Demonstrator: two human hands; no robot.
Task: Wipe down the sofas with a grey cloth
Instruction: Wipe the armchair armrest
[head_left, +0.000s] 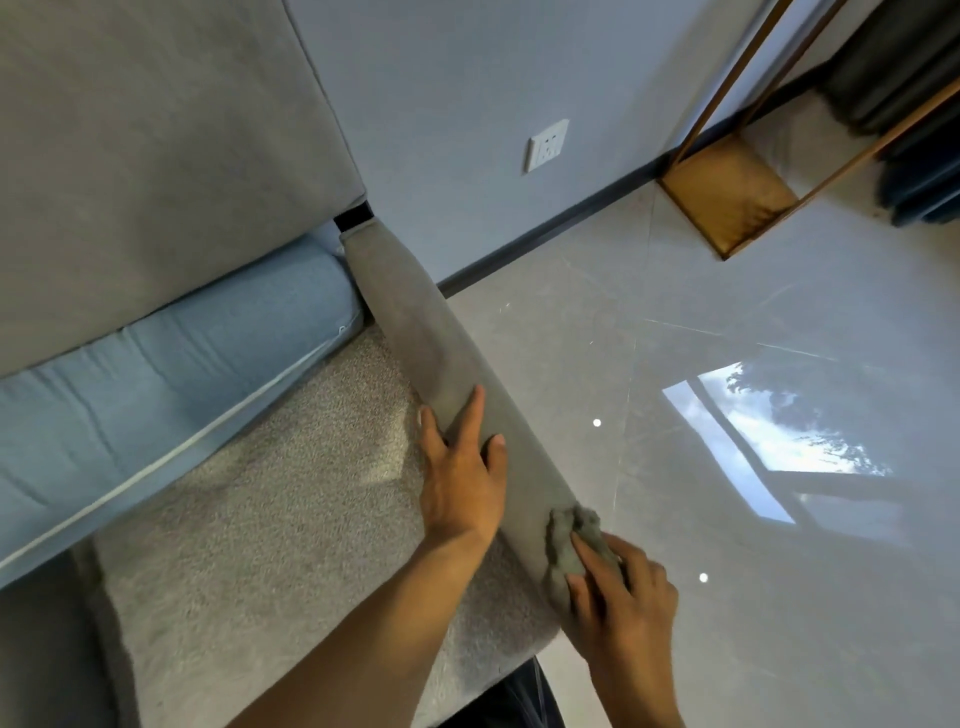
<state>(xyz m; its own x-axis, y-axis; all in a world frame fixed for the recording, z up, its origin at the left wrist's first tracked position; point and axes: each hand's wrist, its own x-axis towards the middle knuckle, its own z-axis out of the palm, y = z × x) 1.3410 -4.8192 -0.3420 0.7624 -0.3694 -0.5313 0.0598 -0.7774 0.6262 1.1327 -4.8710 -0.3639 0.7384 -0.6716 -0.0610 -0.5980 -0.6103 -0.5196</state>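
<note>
Sofa armrest runs toward wall, left hand flat on it, right hand gripping grey cloth.

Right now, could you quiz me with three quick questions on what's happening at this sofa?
1. True or false: the right hand grips the grey cloth.
2. The left hand rests on: A) blue cushion B) armrest C) floor.
3. Fill in: a white ____ sits on the wall.
Key: 1 true; 2 B; 3 socket.
</note>
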